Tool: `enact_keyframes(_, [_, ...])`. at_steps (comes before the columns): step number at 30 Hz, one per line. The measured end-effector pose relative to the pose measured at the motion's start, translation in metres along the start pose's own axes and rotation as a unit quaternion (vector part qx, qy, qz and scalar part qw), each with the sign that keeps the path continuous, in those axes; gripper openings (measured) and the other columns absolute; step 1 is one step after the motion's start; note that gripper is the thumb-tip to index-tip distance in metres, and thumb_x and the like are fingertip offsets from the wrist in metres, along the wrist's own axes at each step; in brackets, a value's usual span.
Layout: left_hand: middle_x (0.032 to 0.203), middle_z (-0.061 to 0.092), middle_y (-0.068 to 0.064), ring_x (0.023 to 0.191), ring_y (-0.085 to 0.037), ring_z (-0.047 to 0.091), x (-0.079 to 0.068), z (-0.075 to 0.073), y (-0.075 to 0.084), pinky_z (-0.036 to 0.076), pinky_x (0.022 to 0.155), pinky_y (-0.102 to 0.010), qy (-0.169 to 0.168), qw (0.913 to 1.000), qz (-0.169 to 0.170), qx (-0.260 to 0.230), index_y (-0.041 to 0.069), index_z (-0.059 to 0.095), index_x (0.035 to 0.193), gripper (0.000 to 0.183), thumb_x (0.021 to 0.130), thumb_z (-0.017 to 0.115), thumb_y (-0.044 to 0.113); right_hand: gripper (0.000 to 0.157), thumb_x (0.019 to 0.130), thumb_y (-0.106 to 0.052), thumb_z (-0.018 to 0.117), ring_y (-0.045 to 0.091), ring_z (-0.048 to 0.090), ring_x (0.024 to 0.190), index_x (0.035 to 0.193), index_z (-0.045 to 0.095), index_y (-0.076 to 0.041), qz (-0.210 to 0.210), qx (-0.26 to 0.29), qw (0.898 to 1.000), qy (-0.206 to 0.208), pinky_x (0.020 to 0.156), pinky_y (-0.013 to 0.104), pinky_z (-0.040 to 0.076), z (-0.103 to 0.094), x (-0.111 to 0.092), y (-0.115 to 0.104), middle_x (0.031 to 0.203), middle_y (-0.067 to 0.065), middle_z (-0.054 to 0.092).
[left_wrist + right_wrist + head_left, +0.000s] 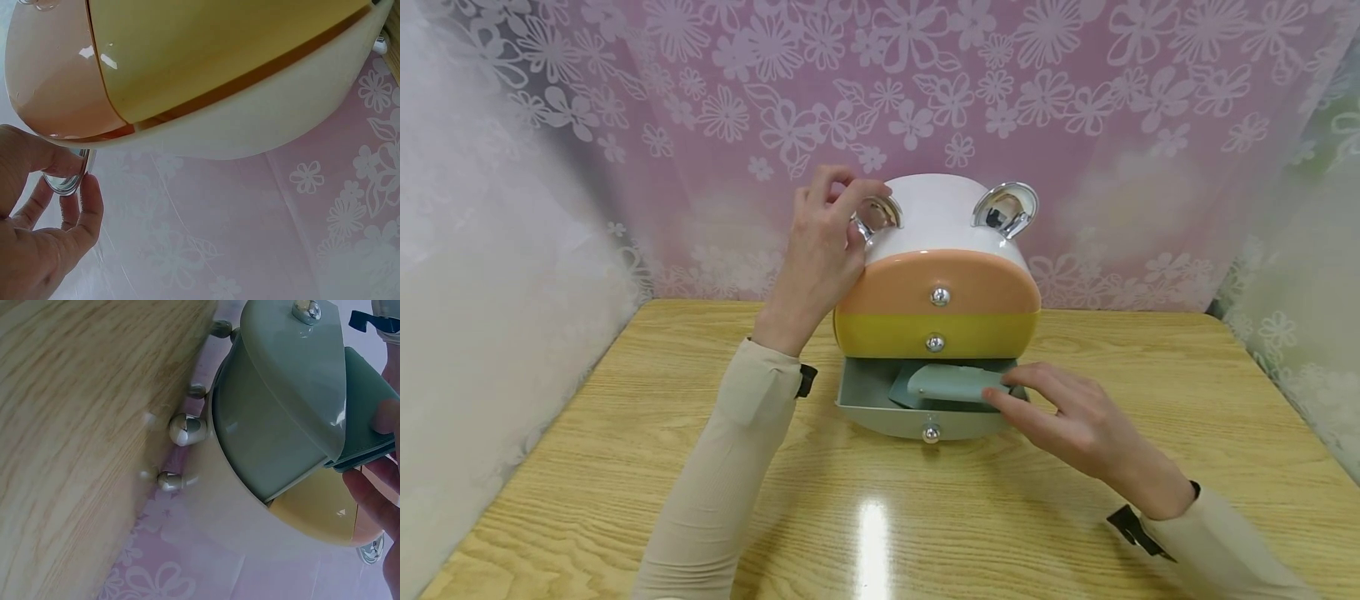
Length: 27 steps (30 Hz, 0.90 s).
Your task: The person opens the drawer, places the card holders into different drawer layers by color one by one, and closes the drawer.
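A small white drawer cabinet [936, 212] with rounded sides and chrome ears stands on the table. My left hand [822, 242] grips its left chrome ear [882, 215], thumb and fingers on either side of the rim. The lowest drawer, a pale green one [887, 423], is pulled out. Over its opening, my right hand [1086, 421] pinches a folded green wallet [958, 383] by its right end, thumb on one face and fingers on the other. In the right wrist view the wallet [365, 403] shows above the drawer's rim, its layers slightly apart.
Above the green drawer, the orange drawer [887, 283] and the yellow drawer [880, 333] are closed, each with a round chrome knob. The right chrome ear [1009, 208] sticks up. Round chrome feet [187, 429] lift the cabinet off the wooden table [700, 350]. A flowered curtain [880, 100] hangs close behind.
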<state>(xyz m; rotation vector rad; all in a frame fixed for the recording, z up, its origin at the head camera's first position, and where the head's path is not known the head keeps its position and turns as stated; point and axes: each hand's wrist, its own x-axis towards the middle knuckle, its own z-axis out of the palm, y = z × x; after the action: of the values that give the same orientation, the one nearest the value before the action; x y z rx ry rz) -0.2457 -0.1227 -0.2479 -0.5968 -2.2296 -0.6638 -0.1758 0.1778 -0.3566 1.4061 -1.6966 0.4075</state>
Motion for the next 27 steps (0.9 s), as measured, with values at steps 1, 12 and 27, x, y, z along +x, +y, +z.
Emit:
enact_keyframes(1, [0.126,0.052,-0.012,0.109,-0.031,0.054,0.0,0.0,0.0,0.034,0.098,-0.04,0.0,1.0,0.0,0.0,0.015,0.068,0.123,0.047,0.089,0.052,-0.012,0.028,0.109,-0.011,0.046,0.024,0.069,0.076,0.11,0.074,-0.006,-0.001,-0.003,1.0,0.0,0.062,0.037,0.058,0.001,0.0,0.0,0.095,0.014,0.07])
enact_keyframes(12, [0.125,0.053,-0.012,0.108,-0.031,0.054,0.0,0.0,0.001,0.035,0.099,-0.042,0.002,1.0,0.002,0.001,0.015,0.068,0.123,0.046,0.089,0.052,-0.012,0.033,0.108,-0.005,0.043,0.022,0.066,0.079,0.109,0.075,-0.008,0.0,-0.012,1.0,-0.01,0.062,0.033,0.054,0.008,0.004,0.001,0.096,0.012,0.069])
enact_keyframes(27, [0.125,0.053,-0.013,0.109,-0.031,0.055,0.001,0.001,0.0,0.034,0.098,-0.041,0.003,1.0,0.002,0.001,0.015,0.068,0.123,0.045,0.089,0.052,-0.011,0.034,0.109,-0.017,0.043,0.022,0.065,0.083,0.112,0.077,-0.008,0.03,0.011,0.998,-0.048,0.067,0.033,0.057,0.019,0.002,0.008,0.101,0.011,0.068])
